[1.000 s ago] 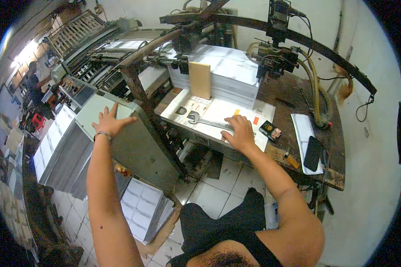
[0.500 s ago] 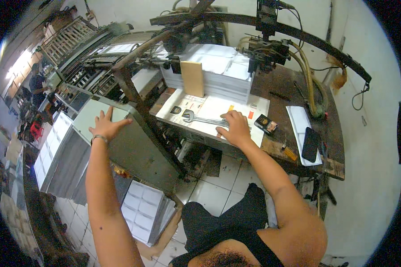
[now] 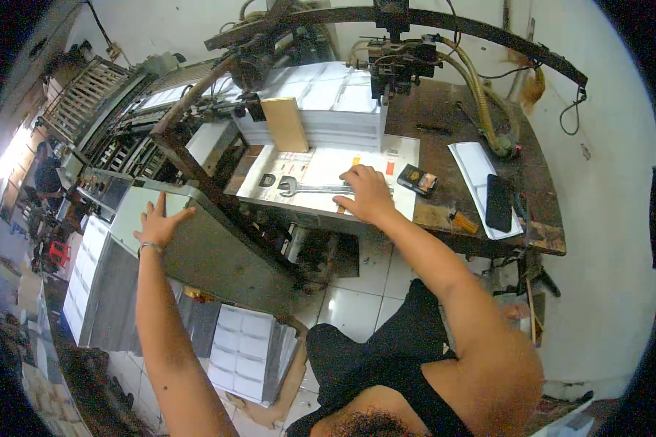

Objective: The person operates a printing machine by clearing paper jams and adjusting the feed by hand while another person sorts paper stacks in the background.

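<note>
A dark brown, worn surface (image 3: 444, 131) with a rounded outer edge stands by a plain pale wall (image 3: 605, 189), over a white tiled floor (image 3: 350, 309). A dark metal arched bar (image 3: 481, 30) spans above it, and a machine with a slatted wooden rack (image 3: 87, 98) fills the far left.

A long silvery metal open-ended wrench (image 3: 317, 189) lies flat on a white printed sheet (image 3: 328, 164), its forked head toward the left. The right hand (image 3: 369, 195) covers much of its handle, fingers bent and partly closed over it, thumb apart; how firmly they grip, I cannot tell. The left hand (image 3: 157, 224) rests on a pale green metal cabinet (image 3: 219, 244), fingers spread wide, grasping nothing.

Behind the wrench rises a thick stack of white paper (image 3: 342, 124), a tan rectangular block (image 3: 284, 125) upright against its front. A small black box (image 3: 418, 180) sits right of the right hand; farther right, a black smartphone (image 3: 498, 202) lies on folded white papers (image 3: 468, 164). Another stack of white printed sheets (image 3: 242, 349) stands low beside the cabinet.
</note>
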